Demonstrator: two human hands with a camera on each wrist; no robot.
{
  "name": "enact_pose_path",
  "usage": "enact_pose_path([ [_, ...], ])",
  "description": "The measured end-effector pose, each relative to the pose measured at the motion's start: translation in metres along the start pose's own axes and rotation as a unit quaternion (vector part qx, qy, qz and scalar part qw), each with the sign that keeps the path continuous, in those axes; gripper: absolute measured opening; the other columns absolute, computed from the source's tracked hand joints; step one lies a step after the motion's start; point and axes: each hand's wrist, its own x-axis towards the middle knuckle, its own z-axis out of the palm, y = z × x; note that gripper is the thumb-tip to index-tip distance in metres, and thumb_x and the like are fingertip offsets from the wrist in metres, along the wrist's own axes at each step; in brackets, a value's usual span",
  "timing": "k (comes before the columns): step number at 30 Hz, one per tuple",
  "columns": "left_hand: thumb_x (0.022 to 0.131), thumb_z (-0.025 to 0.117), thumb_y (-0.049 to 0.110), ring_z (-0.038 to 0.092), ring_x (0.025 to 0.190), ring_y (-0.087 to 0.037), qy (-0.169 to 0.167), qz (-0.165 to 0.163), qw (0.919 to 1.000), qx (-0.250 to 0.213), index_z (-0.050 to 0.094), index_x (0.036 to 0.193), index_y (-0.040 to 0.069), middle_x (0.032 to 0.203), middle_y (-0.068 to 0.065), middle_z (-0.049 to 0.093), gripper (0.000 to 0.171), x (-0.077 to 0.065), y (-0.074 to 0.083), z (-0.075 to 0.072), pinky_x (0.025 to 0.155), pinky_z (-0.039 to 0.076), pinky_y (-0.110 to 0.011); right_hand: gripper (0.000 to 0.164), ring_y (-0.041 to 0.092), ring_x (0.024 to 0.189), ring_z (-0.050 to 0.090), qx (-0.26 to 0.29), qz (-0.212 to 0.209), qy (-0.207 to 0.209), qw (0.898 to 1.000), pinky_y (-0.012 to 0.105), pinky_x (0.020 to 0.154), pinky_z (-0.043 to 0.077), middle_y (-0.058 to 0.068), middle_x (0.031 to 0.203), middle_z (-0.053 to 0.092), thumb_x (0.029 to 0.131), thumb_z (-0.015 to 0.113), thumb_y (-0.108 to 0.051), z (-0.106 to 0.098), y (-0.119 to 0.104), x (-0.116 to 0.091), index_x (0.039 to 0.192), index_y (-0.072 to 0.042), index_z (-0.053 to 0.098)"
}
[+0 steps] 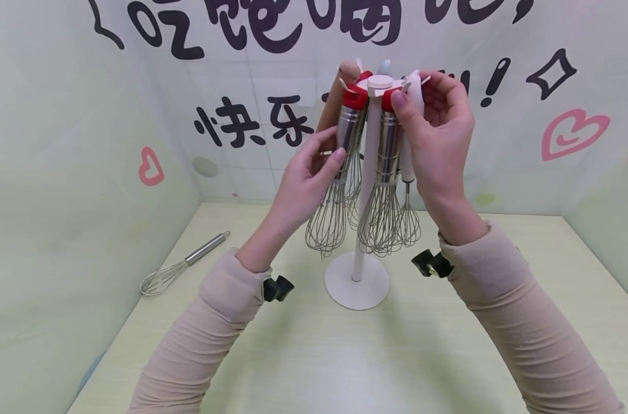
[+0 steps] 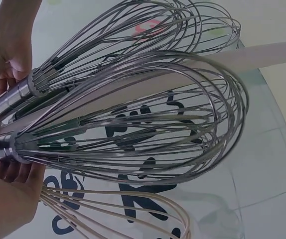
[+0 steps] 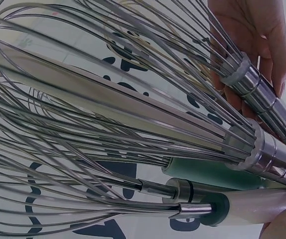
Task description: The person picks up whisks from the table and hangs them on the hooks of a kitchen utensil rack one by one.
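A white stand (image 1: 370,144) holds several whisks hanging from hooks at its top. My left hand (image 1: 310,169) grips the steel handle of a red-topped whisk (image 1: 348,123) on the stand's left side; its wire loops hang below. At the upper right, my right hand (image 1: 443,129) holds a white-handled whisk (image 1: 413,103), fingers behind the handle and thumb in front. That thumb's tip reaches the red top of a second steel whisk (image 1: 387,138) beside it. In the right wrist view, the white handle (image 3: 260,206) runs up to this hand.
A loose steel whisk (image 1: 205,248) lies on the table's left side. A brown-handled whisk (image 1: 330,106) hangs behind the left hand, and a green-handled one (image 3: 208,172) hangs among the others. The stand's round base (image 1: 356,293) rests on the table before a printed wall.
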Motion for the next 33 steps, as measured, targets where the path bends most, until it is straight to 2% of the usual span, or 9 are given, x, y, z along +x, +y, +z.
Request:
enact_pose_path([
  [7,0.099,0.049,0.014,0.057,0.122,-0.027,0.001,-0.009,0.9998,0.016,0.04,0.141,-0.002,0.136,-0.019,0.054,0.045,0.0002,0.0004,0.0027,0.103,0.048,-0.032,0.028,0.017,0.095,0.053,0.0,0.0,0.001,1.0,0.022,0.089,0.047,0.001,0.103,0.057,0.083,0.069,-0.006,0.0005,-0.0001,-0.0002,0.107,-0.009,0.055],
  [16,0.099,0.049,0.016,0.055,0.126,-0.026,0.001,-0.018,0.9997,0.019,0.041,0.14,-0.002,0.139,-0.018,0.052,0.045,0.0015,0.0007,0.0046,0.108,0.045,-0.03,0.028,0.017,0.094,0.053,0.001,-0.002,0.002,1.0,0.022,0.089,0.047,0.001,0.103,0.057,0.083,0.069,-0.006,0.0003,0.0,-0.0002,0.107,-0.009,0.055],
  [26,0.098,0.051,0.014,0.055,0.125,-0.025,0.007,-0.017,0.9997,0.018,0.042,0.139,-0.002,0.139,-0.018,0.052,0.045,-0.0001,0.0034,0.0045,0.108,0.044,-0.029,0.03,0.017,0.095,0.053,-0.001,0.005,-0.002,1.0,0.022,0.089,0.046,0.001,0.103,0.057,0.083,0.069,-0.006,0.0004,-0.0014,-0.0011,0.109,-0.007,0.055],
  [33,0.096,0.053,0.008,0.058,0.119,-0.024,0.019,-0.016,0.9997,-0.005,0.048,0.135,0.0,0.134,-0.015,0.056,0.041,-0.0028,0.0064,0.0015,0.104,0.047,-0.028,0.03,0.017,0.095,0.053,0.0,0.008,0.0,1.0,0.022,0.089,0.046,0.001,0.103,0.056,0.083,0.069,-0.006,0.0003,-0.0028,-0.0012,0.109,-0.006,0.055],
])
